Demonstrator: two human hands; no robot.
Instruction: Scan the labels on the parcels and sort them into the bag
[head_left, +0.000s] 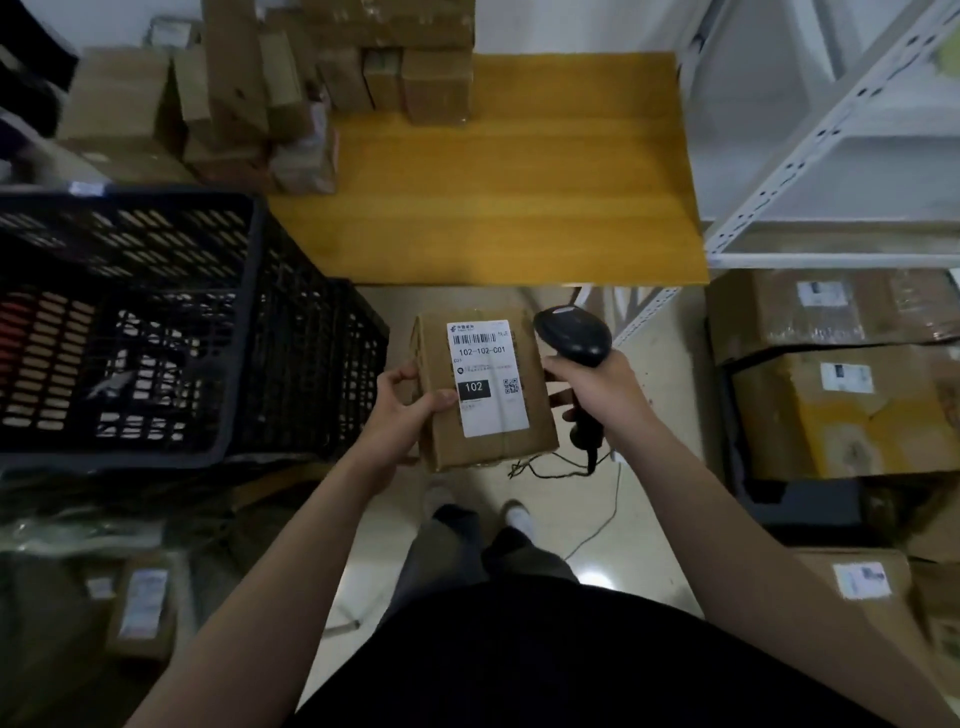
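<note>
Parcel (537, 421) sits mid-air over the floor, white label (485, 364) facing up, its left edge gripped by the left hand (405, 410). Just right, the right hand (602, 387) clamps a black scanner (571, 335). A black crate (156, 322) stands left.

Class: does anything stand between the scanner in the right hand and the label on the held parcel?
Nothing visible does. The label faces up on the parcel, with the scanner beside its upper right edge. The left hand's thumb touches only the label's lower left edge, clear of the barcode.
</note>
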